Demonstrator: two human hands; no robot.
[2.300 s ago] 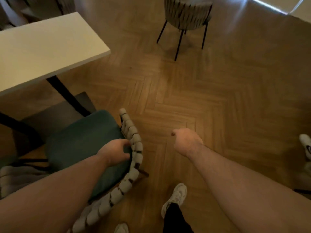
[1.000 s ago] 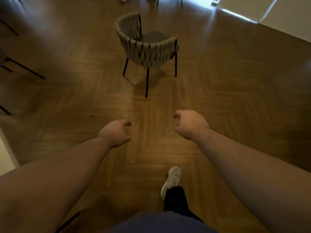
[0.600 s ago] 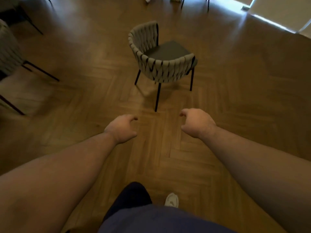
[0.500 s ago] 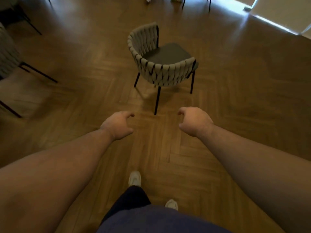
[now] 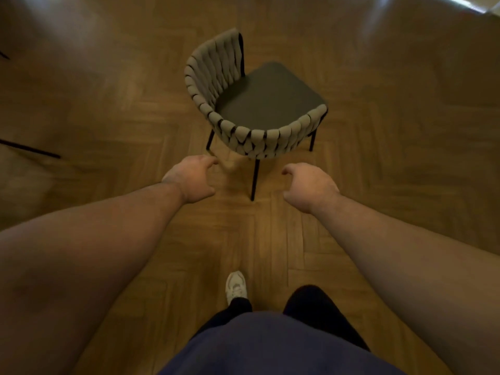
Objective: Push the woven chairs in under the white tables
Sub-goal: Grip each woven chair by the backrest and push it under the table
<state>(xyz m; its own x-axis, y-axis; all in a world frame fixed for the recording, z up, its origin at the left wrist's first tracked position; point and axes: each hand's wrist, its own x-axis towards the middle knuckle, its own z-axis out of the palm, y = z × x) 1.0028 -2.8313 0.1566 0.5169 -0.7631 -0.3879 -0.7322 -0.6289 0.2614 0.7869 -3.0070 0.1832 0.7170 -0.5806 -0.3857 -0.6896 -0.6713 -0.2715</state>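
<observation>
Head view, sole cam. One woven chair (image 5: 259,104) stood upright on the parquet floor (image 5: 108,109), upper centre of frame, all visible legs down. Its woven back wrapped the near and left sides of the dark seat. The open front faced away from the person, to the upper right.

L hand (image 5: 190,178): held out palm down, just short of the chair's near-left corner and not touching it. Fingers (image 5: 208,161) loosely curled, holding nothing.

R hand (image 5: 311,188): held out likewise, near the chair's front black leg (image 5: 254,180), apart from it. Fingers loosely curled, holding nothing; fingertips mostly hidden behind the knuckles.

The chair back sat between and beyond the two hands.

Other items: a white shoe (image 5: 236,286) on the floor below the hands, w/ dark trousers (image 5: 316,304) and a blue top (image 5: 270,347) at the bottom edge. A thin black bar (image 5: 29,148) lay at far left, what it belonged to unclear. Frame edges blurred.
</observation>
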